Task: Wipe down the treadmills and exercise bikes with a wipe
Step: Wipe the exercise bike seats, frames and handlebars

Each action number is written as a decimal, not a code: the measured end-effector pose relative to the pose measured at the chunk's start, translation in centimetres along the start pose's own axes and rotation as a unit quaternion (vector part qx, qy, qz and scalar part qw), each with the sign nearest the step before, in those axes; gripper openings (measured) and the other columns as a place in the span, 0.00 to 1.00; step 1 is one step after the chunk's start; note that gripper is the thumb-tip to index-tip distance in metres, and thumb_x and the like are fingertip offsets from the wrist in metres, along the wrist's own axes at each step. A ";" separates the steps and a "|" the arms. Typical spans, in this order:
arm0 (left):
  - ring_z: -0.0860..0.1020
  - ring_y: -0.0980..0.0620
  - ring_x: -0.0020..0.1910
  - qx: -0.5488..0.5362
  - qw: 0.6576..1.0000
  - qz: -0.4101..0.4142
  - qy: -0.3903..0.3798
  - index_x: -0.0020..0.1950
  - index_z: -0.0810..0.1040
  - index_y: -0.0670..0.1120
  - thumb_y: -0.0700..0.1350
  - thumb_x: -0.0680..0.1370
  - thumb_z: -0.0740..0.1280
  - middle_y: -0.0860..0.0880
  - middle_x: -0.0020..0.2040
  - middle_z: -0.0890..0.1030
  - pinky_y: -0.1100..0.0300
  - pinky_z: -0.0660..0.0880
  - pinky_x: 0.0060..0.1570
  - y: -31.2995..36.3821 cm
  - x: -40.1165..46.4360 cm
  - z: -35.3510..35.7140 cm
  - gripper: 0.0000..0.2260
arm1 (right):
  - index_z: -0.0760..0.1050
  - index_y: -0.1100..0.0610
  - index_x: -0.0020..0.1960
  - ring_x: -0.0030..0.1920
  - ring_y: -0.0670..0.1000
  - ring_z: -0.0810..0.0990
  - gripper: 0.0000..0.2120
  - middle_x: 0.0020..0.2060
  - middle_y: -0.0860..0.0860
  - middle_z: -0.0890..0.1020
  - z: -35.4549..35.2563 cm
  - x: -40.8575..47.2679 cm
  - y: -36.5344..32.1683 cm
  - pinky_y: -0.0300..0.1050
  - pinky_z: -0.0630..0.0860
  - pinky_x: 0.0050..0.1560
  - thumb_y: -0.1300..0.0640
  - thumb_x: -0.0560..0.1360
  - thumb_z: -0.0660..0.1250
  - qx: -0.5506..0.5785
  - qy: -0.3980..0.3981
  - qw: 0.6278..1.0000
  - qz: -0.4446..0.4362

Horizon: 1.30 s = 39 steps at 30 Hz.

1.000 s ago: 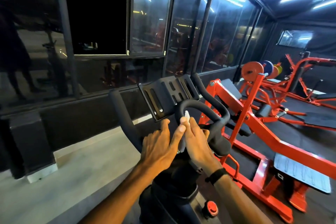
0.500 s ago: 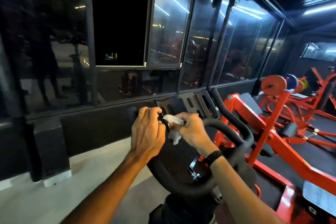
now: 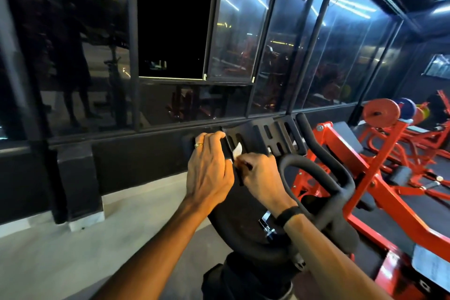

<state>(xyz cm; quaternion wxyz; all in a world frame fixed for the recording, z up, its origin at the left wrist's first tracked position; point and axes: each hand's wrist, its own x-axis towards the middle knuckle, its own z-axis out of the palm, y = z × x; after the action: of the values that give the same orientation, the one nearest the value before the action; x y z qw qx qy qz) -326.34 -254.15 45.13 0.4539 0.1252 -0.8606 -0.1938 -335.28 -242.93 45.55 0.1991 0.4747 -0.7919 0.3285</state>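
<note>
The left hand (image 3: pixel 209 173), a ring on one finger, curls over the left edge of the bike's (image 3: pixel 246 234) slotted console (image 3: pixel 265 136). The right hand (image 3: pixel 261 178) pinches the white wipe (image 3: pixel 237 150) against that same edge, just beside the left hand. Orange weight machines (image 3: pixel 379 165) stand to the right.

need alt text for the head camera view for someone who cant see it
Two hands work at a black exercise bike's slotted tray: the left hand grips its left edge, the right hand pinches a white wipe against it. Orange weight machines stand to the right.
</note>
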 end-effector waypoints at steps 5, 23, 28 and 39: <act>0.77 0.43 0.53 0.017 1.000 0.019 0.004 0.61 0.72 0.41 0.43 0.71 0.55 0.42 0.53 0.78 0.50 0.77 0.44 0.0 -0.1 -0.1 0.19 | 0.84 0.51 0.46 0.44 0.45 0.75 0.04 0.44 0.45 0.78 -1.9 -3.0 1.6 0.42 0.70 0.44 0.59 0.74 0.73 -0.087 -0.098 0.991 0.021; 0.75 0.46 0.48 0.015 0.999 0.036 0.014 0.54 0.75 0.42 0.43 0.72 0.54 0.45 0.47 0.79 0.52 0.75 0.41 -0.7 0.0 0.4 0.15 | 0.82 0.56 0.41 0.43 0.52 0.83 0.07 0.38 0.50 0.85 -1.6 -0.6 0.9 0.42 0.73 0.42 0.67 0.70 0.72 -0.025 -0.075 0.990 0.115; 0.75 0.47 0.47 0.011 0.999 0.031 0.022 0.53 0.75 0.43 0.43 0.72 0.54 0.46 0.46 0.78 0.52 0.76 0.41 -0.8 0.1 0.6 0.15 | 0.80 0.56 0.42 0.38 0.47 0.83 0.06 0.36 0.49 0.85 -2.1 1.5 1.4 0.43 0.78 0.42 0.63 0.77 0.71 0.168 0.146 0.949 0.223; 0.75 0.47 0.46 -0.003 1.000 0.021 0.016 0.51 0.75 0.43 0.44 0.73 0.53 0.46 0.44 0.78 0.50 0.76 0.41 -0.6 0.0 0.4 0.14 | 0.80 0.57 0.45 0.41 0.47 0.81 0.07 0.39 0.50 0.83 0.5 -1.8 0.2 0.27 0.63 0.37 0.67 0.70 0.70 -0.073 -0.026 0.991 0.109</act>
<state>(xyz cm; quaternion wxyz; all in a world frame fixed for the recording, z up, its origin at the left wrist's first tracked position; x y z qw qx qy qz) -326.67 -254.62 44.69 0.4722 0.1089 -0.8551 -0.1845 -334.57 -242.11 43.98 0.1754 0.3785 -0.8656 0.2769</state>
